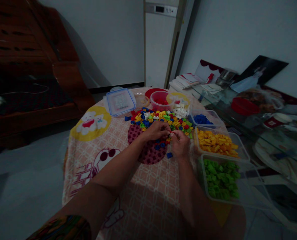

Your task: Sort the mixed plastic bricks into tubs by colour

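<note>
My left hand (158, 130) and my right hand (180, 141) meet over the near side of a pile of mixed coloured bricks (160, 116). Between their fingertips is a small red piece (171, 132), pinched from both sides. Its shape is too small to tell. A few blue and red bricks lie on the tablecloth just below my hands, and one blue brick (169, 155) sits apart, close to my right wrist.
Clear boxes of blue (202, 119), yellow (217, 143) and green bricks (220, 178) line the table's right side. Behind the pile stand a pink tub (160, 100) with red bricks, white bricks (180, 111) and a blue-rimmed lid (121, 101). A cluttered glass table (248, 123) is further right.
</note>
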Available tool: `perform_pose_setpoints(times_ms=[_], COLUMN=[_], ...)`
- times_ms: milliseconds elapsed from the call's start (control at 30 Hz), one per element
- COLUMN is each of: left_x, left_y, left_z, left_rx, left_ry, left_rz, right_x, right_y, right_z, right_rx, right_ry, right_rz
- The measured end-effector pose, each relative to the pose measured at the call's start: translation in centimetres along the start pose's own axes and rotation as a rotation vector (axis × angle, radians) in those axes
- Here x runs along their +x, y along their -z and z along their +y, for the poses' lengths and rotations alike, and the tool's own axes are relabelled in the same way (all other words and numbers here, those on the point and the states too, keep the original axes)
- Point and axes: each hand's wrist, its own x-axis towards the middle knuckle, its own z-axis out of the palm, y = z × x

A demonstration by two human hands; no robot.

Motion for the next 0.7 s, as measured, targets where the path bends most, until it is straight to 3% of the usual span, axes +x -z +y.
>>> perform_pose_setpoints(times_ms=[233, 533, 700], left_x=[-0.1, 0.0, -0.1], left_y=[0.5, -0.1, 0.0], left_z=[-0.8, 0.5, 0.1], left_rx=[-0.124, 0.149, -0.069], left_ry=[0.028, -0.035, 0.000], left_rz=[-0.062, 0.076, -0.027], right_x=[-0.1, 0.0, 0.2], right_y=[0.1, -0.2, 0.1], right_z=[-0.1, -0.1, -0.4], right_rx=[0.091, -0.058, 0.160], right_ry=[-0.047, 0.028, -0.086], right_rz=[-0.051, 0.047, -0.053])
